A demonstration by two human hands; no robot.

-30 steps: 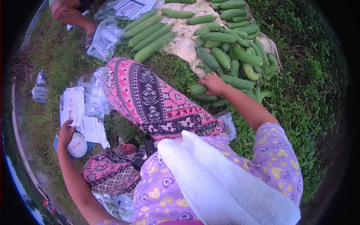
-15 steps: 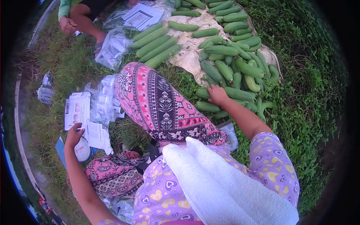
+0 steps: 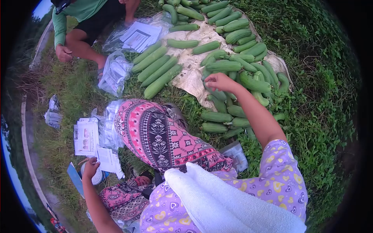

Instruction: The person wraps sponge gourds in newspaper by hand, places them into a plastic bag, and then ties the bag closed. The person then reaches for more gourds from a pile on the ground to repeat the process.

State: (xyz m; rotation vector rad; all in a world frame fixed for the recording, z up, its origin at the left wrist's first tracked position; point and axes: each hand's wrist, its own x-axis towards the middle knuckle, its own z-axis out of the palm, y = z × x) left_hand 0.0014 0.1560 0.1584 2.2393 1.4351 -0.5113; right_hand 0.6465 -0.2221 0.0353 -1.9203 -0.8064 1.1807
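Observation:
My right hand (image 3: pixel 219 82) hangs over the near part of a pile of green luffa gourds, fingers loosely bent and apart from the thumb. Just below its fingertips lies a luffa gourd (image 3: pixel 216 94), partly hidden by the hand. Lower left, my left hand (image 3: pixel 90 167) is held with its fingers loosely apart, nothing visible in them. It overlaps a round white scale (image 3: pixel 98 175) and is close to the lower edge of the printed newspaper sheets (image 3: pixel 87 138).
Gourds lie in rows on a pale cloth (image 3: pixel 185 79). A person in a green sleeve (image 3: pixel 60 31) crouches at the upper left, near stacked papers (image 3: pixel 140 37) and a plastic bag (image 3: pixel 115 73). Another clear bag (image 3: pixel 110 120) touches my patterned trouser leg.
My right hand has lifted off the gourds and moved up and left. My left hand has moved lower and right. The view has shifted, showing more of the other person.

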